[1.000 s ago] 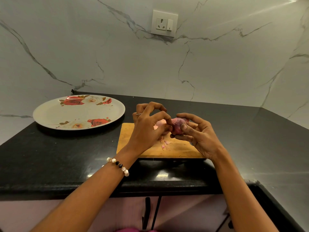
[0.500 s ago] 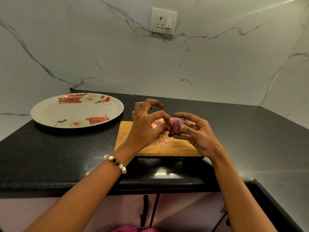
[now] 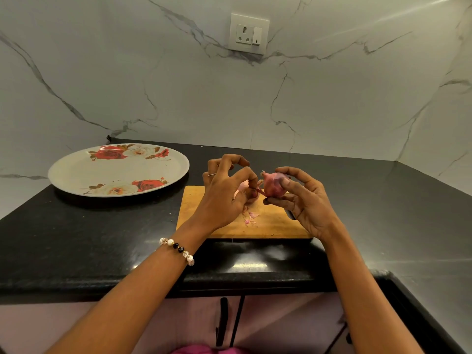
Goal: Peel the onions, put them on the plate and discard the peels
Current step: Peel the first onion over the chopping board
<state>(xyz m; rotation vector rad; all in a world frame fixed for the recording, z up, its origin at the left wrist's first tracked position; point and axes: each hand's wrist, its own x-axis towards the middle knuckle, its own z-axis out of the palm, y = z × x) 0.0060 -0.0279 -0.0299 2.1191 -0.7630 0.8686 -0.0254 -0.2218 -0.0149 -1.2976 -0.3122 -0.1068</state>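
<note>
My right hand [image 3: 304, 203] grips a small pink-red onion [image 3: 272, 185] just above the wooden cutting board [image 3: 204, 215]. Beside it, my left hand [image 3: 227, 195] pinches a thin strip of peel [image 3: 259, 190] that still hangs from the onion. Small bits of peel [image 3: 251, 217] lie on the board under the hands. The round floral plate [image 3: 118, 169] sits to the left of the board with nothing on it. Something pink shows behind my left fingers, mostly hidden.
The board and plate rest on a black stone counter [image 3: 89, 238] in a corner of white marble walls. A wall socket [image 3: 249, 34] is above. Cabinet doors with dark handles [image 3: 223, 320] are below the counter's front edge.
The two hands have drawn apart: my left hand pulled a strip of peel leftward off the onion, while my right hand lifted the onion slightly.
</note>
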